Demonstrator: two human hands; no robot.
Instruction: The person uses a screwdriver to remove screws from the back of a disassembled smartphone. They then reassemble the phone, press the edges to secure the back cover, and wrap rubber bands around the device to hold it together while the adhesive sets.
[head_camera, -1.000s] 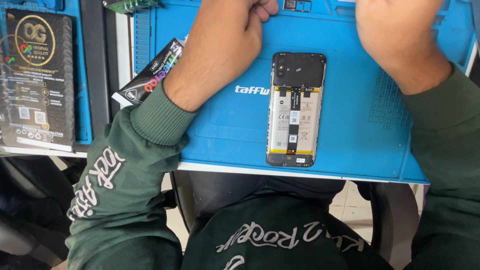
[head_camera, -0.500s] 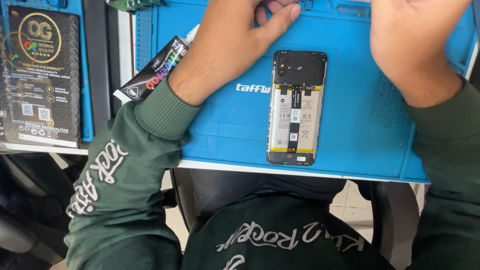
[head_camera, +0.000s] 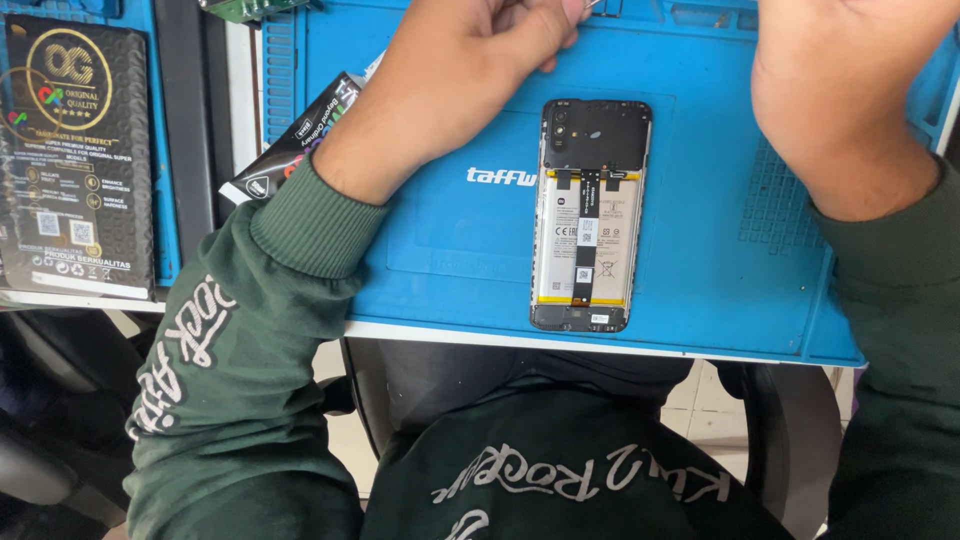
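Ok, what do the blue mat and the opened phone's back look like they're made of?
The blue mat looks like soft matte silicone or rubber: moulded ridges and recessed trays, no glare. The opened phone shows a dark matte, likely plastic, upper cover and a pale battery with a slightly glossy foil-like wrap.

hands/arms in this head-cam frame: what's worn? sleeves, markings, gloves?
Both hands are bare: no gloves, and no rings or watch in view. The left hand and right hand come out of dark green sweatshirt sleeves with ribbed cuffs. The left sleeve carries pale cursive lettering along the forearm; similar lettering runs across the chest. The right sleeve shows no marking on its visible part.
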